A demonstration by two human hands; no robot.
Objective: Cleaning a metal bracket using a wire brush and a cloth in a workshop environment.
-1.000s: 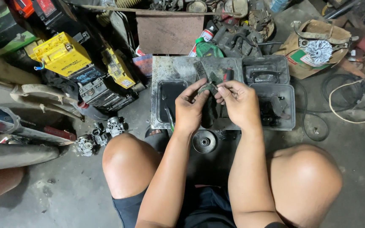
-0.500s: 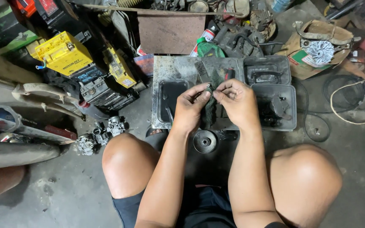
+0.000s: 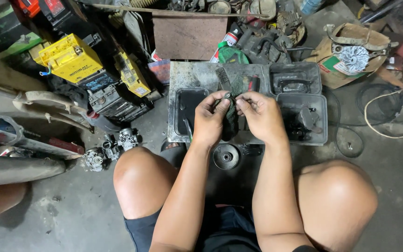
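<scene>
I am squatting on a workshop floor with both arms out between my knees. My left hand and my right hand meet over a greasy metal tray. Together they pinch a small metal part at the fingertips, and a dark rag hangs down between the palms. Which hand bears the rag I cannot tell. A round metal pulley lies on the floor just below my hands.
Two black plastic trays of oily parts stand right of my hands. Yellow and black batteries are stacked at the upper left. Small carburettors lie by my left knee. A cardboard box with a fan-shaped part and a looped cable are at the right.
My hands have stayed together over the tray, fingers shifting slightly around the small part and rag. The view has drifted a little; nothing else moved.
</scene>
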